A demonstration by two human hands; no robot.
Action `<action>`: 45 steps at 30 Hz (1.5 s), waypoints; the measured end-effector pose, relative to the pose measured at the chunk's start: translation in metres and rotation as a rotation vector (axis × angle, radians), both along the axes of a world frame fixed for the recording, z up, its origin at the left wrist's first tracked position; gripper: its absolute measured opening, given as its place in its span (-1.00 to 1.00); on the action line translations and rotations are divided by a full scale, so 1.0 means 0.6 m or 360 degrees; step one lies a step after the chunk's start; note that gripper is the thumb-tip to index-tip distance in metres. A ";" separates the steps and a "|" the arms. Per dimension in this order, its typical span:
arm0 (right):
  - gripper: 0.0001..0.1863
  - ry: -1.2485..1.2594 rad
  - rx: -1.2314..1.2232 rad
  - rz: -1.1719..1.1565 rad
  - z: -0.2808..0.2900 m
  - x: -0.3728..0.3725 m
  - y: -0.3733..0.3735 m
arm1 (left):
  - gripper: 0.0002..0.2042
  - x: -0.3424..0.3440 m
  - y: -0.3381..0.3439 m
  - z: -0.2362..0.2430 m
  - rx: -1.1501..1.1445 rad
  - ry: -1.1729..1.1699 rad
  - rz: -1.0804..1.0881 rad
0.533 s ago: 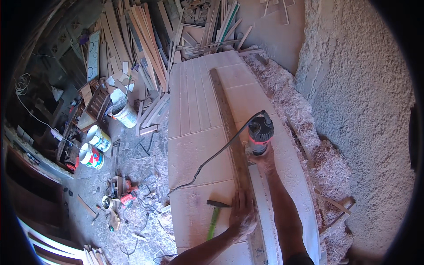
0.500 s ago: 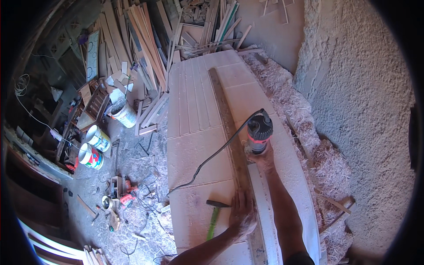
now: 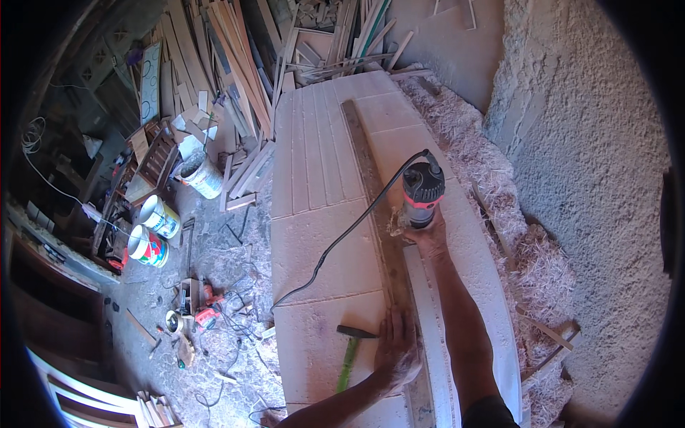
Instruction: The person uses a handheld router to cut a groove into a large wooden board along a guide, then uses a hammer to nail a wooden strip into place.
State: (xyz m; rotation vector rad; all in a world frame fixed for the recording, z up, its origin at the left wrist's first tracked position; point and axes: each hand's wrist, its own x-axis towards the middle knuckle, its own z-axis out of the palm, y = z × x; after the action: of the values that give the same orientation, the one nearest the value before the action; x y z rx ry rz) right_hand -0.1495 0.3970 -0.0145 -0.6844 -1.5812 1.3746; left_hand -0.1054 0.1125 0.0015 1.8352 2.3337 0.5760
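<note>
My right hand (image 3: 428, 239) is closed on a black-and-red corded router (image 3: 422, 189), which stands on a large pale panel (image 3: 321, 257) with grooves cut across it, against a long dark wooden strip (image 3: 364, 164). My left hand (image 3: 397, 349) lies with fingers stretched out on that strip, nearer the lower edge. Just left of it a hammer with a green handle (image 3: 348, 364) rests on the panel. The router's black cord (image 3: 321, 260) loops over the panel to the left. The cutting bit is hidden by the base and my hand.
A bed of wood shavings (image 3: 542, 278) and a rough wall (image 3: 599, 185) line the right. Loose planks (image 3: 242, 85) lean at the back. On the left floor are buckets (image 3: 150, 250), red power tools (image 3: 207, 317), tangled cables and offcuts.
The router, held in my right hand, has moved forward along the strip, away from me. My left hand stays on the strip. The whole view has shifted slightly.
</note>
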 end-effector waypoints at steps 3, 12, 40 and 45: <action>-0.19 0.0016 -0.0034 -0.0001 0.004 -0.011 0.009 | -0.33 -0.001 0.000 0.001 -0.0023 0.0014 -0.0022; -0.27 0.0023 0.0129 -0.0101 -0.011 -0.052 0.053 | -0.31 -0.003 0.001 -0.002 -0.0060 0.0053 -0.0011; -0.21 -0.0026 -0.0051 -0.0002 -0.022 -0.122 0.135 | -0.35 -0.016 0.002 -0.001 -0.0051 -0.0089 -0.0023; -0.21 0.0001 0.0114 0.0017 -0.030 -0.126 0.148 | -0.36 -0.017 0.003 0.000 -0.0032 -0.0087 -0.0018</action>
State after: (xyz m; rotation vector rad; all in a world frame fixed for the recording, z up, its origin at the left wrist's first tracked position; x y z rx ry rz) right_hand -0.2249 0.4859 -0.0325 -0.6330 -1.6274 1.3197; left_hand -0.1156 0.1141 0.0017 1.7994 2.2846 0.5919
